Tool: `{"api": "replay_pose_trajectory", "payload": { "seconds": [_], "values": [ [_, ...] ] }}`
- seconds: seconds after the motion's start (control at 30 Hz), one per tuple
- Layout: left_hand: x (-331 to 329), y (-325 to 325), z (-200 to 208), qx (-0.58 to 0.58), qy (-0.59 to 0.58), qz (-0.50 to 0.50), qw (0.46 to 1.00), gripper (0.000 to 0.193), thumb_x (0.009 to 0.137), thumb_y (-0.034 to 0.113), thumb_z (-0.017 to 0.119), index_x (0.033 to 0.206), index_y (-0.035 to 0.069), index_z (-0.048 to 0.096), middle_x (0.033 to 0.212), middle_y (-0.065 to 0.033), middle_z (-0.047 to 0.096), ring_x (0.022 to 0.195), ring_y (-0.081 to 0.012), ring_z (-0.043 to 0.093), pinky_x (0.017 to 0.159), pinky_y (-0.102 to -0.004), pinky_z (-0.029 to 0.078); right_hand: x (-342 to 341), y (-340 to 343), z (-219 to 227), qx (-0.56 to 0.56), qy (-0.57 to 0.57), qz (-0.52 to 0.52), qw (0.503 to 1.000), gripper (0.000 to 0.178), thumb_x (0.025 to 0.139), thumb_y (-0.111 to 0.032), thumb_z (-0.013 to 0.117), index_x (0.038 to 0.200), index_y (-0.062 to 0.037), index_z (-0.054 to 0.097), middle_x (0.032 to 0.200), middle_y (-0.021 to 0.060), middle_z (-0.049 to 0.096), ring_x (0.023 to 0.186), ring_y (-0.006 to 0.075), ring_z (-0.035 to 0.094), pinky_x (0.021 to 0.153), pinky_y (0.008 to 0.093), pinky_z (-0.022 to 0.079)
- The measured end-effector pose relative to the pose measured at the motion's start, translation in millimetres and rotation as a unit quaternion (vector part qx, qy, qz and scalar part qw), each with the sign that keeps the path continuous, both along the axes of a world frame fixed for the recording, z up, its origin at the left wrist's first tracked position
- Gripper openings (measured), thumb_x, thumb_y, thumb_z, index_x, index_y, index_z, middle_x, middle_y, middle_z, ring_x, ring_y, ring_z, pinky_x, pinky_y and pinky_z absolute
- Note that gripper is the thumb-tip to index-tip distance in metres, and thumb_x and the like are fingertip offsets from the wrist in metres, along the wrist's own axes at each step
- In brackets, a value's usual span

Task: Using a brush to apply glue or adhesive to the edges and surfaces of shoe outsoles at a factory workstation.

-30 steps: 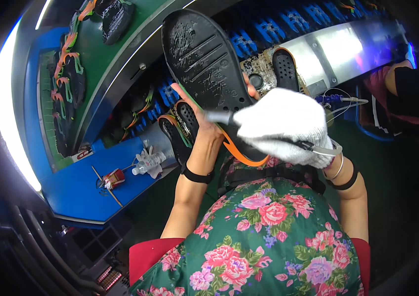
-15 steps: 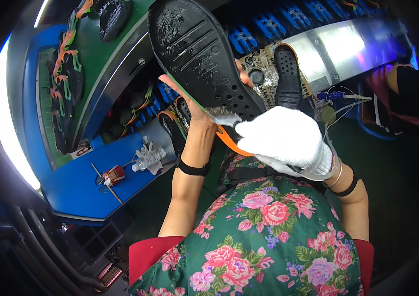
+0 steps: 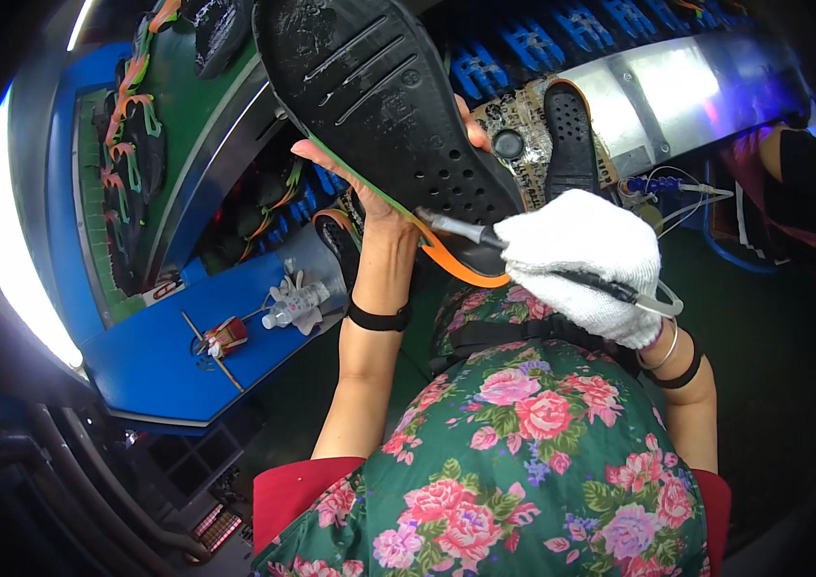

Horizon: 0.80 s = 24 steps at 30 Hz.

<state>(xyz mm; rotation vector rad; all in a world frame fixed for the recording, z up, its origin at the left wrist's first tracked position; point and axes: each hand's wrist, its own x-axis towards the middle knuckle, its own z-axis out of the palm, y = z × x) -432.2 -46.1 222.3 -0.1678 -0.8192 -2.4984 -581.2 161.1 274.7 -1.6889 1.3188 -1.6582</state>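
A black shoe sole (image 3: 379, 115) with an orange and green rim is tilted up in front of me. My left hand (image 3: 379, 202) is bare and closed round it from beneath; the thumb shows at the left edge and fingertips at the right. Wet-looking glossy patches cover the sole's far end, and small round holes dot its nearer half. My right hand (image 3: 581, 264), in a white knit glove, grips a glue brush (image 3: 461, 228) with a thin tube at its rear. The brush tip touches the sole's left edge near the heel, beside my left wrist.
Another black sole (image 3: 569, 135) lies on a glue-stained board (image 3: 521, 159) beside a metal rail (image 3: 658, 82). Blue racks (image 3: 533, 43) run behind it. On the left, a blue table (image 3: 158, 356) bears a plastic bottle (image 3: 297, 303) and a red container (image 3: 225, 337). Someone sits at the far right.
The sole and my left hand have shifted slightly left. My right hand has turned, so the brush now lies flatter with its tip at the rim, and its handle and tube show more.
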Motion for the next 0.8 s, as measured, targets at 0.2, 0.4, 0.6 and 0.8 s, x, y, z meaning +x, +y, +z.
{"api": "replay_pose_trajectory", "payload": {
  "seconds": [0.2, 0.4, 0.6, 0.8],
  "values": [
    [-4.5, -7.0, 3.1, -0.039, 0.025, -0.006, 0.999, 0.134, 0.058, 0.104, 0.056, 0.147, 0.004, 0.047, 0.125, -0.0213, 0.062, 0.107, -0.0350, 0.062, 0.094, -0.0505, 0.050, 4.0, 0.8, 1.1, 0.010, 0.011, 0.000, 1.000, 0.020, 0.075, 0.001, 0.085, 0.093, -0.0049, 0.079, 0.100, 0.0144, 0.079, 0.085, 0.0268, 0.075, 0.077, 0.0361, 0.059],
    [-13.4, -8.6, 10.9, -0.051, 0.068, -0.020, 0.996, 0.131, 0.059, 0.099, 0.064, 0.147, 0.004, 0.047, 0.125, -0.0236, 0.061, 0.108, -0.0364, 0.063, 0.095, -0.0501, 0.050, -1.6, 2.5, 2.4, -0.005, 0.062, 0.003, 0.998, 0.022, 0.079, -0.001, 0.084, 0.101, -0.0037, 0.080, 0.103, 0.0124, 0.079, 0.087, 0.0257, 0.075, 0.077, 0.0356, 0.060],
    [-18.1, -12.5, 14.2, -0.078, 0.088, -0.023, 0.993, 0.129, 0.061, 0.096, 0.068, 0.146, 0.002, 0.048, 0.124, -0.0249, 0.061, 0.109, -0.0370, 0.063, 0.095, -0.0492, 0.050, -5.6, 6.1, -0.2, 0.025, 0.011, -0.001, 1.000, 0.024, 0.080, -0.002, 0.083, 0.103, -0.0049, 0.080, 0.102, 0.0114, 0.079, 0.086, 0.0256, 0.075, 0.077, 0.0346, 0.059],
    [-22.9, -14.9, 19.2, -0.090, 0.085, 0.006, 0.992, 0.128, 0.060, 0.098, 0.066, 0.141, 0.000, 0.051, 0.119, -0.0258, 0.062, 0.106, -0.0376, 0.065, 0.094, -0.0492, 0.051, -10.9, 6.8, -5.3, 0.017, 0.016, -0.022, 0.999, 0.025, 0.079, -0.002, 0.084, 0.104, -0.0044, 0.080, 0.102, 0.0115, 0.079, 0.085, 0.0257, 0.074, 0.076, 0.0355, 0.059]
  ]
}}
